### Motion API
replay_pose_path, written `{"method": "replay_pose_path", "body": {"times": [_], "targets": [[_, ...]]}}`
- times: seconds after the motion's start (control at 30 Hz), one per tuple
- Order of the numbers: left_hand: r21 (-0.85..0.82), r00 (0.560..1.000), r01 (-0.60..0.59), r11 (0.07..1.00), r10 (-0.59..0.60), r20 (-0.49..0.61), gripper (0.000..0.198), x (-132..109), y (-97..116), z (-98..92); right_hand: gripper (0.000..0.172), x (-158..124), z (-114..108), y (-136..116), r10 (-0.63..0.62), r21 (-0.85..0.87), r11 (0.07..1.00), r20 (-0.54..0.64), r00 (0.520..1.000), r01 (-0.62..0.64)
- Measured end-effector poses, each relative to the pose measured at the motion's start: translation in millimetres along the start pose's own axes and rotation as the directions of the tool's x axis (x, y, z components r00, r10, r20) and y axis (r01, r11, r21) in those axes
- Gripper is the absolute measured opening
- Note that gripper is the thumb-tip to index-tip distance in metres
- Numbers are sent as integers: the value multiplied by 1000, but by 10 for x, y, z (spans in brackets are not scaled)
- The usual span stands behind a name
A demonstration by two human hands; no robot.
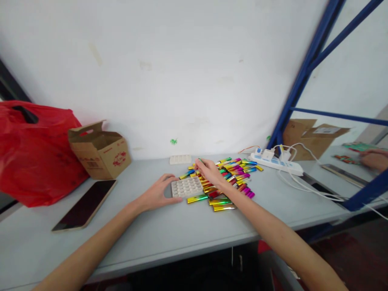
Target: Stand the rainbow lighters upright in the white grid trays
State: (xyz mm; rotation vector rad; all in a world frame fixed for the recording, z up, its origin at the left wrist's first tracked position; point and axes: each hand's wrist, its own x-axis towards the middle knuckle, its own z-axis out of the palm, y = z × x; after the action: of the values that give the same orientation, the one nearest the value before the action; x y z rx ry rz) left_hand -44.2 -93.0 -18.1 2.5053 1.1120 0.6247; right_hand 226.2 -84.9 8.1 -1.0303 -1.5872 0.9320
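Observation:
My left hand (160, 193) spans the left end of a white tray (187, 187) divided into many small cells, thumb along the near side and fingers at the far side. Just beyond the tray's right end, my right hand (209, 170) has thumb and fingertips pinched together, with a small green end showing between them. Most of what it holds is hidden. Under and around that hand lies a loose pile of shiny lighter-like sticks (224, 201) in gold, green, blue, red and purple.
A second white tray (180, 159) rests against the wall. On the left are a phone (86, 204), an open cardboard box (101, 153) and a red plastic bag (36, 153). A power strip (275, 162) with white cables and a blue metal frame (298, 81) stand on the right.

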Motion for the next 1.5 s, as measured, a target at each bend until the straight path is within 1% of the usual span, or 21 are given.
{"method": "replay_pose_path", "body": {"times": [0.07, 0.13, 0.3, 0.4, 0.57, 0.63, 0.7, 0.77, 0.87, 0.9, 1.0, 1.1, 1.2, 1.37, 1.43, 1.5], "targets": [[2, 1000, 11, 1000, -11, -5, 77, -15, 0, -9, 55, -39, 36, 3, -54, -111, 993, -35, 998, 50], [-1, 1000, 11, 1000, -11, -13, 78, -27, -6, -22, 54, -70, 45, -7, -92, -189, 979, -67, 994, 78], [-14, 999, 25, 1000, -25, -19, 74, -43, -35, -56, 45, -83, 47, -9, -116, -313, 947, -123, 986, 72], [-10, 999, 52, 999, -52, -13, 76, -47, -43, -62, 42, -74, 72, 19, -133, -356, 931, -116, 984, 83], [-20, 998, 58, 998, -59, -34, 74, -47, -49, -61, 47, -91, 104, 32, -194, -396, 906, -79, 978, 148], [-27, 998, 52, 998, -53, -40, 74, -49, -62, -64, 46, -105, 102, 22, -205, -380, 908, -31, 978, 178], [-35, 998, 47, 998, -49, -45, 71, -52, -82, -66, 43, -115, 101, 13, -196, -333, 921, 49, 979, 201], [-48, 997, 50, 998, -53, -52, 68, -56, -104, -66, 43, -113, 110, 9, -224, -318, 914, 117, 968, 250], [-69, 996, 56, 996, -60, -64, 67, -61, -127, -61, 47, -80, 161, 16, -321, -419, 837, 144, 936, 352], [-74, 996, 53, 996, -58, -67, 66, -62, -131, -59, 49, -61, 190, 22, -331, -457, 811, 157, 931, 365], [-86, 996, 40, 995, -46, -74, 66, -64, -137, -54, 48, 20, 311, 58, -276, -507, 788, 216, 937, 349], [-109, 996, 41, 993, -49, -77, 66, -65, -146, -54, 39, 113, 445, 115, -241, -537, 767, 267, 933, 351], [-126, 996, 46, 991, -55, -70, 66, -66, -157, -54, 33, 180, 535, 172, -225, -593, 713, 312, 923, 375], [-116, 996, 53, 992, -61, -65, 65, -65, -165, -48, 32, 204, 572, 214, -230, -626, 631, 414, 880, 459], [-106, 996, 48, 993, -55, -63, 66, -63, -168, -46, 29, 198, 552, 215, -228, -623, 606, 460, 858, 495], [-94, 997, 46, 994, -52, -60, 68, -61, -170, -48, 25, 192, 484, 215, -233, -614, 595, 487, 842, 520]]}}
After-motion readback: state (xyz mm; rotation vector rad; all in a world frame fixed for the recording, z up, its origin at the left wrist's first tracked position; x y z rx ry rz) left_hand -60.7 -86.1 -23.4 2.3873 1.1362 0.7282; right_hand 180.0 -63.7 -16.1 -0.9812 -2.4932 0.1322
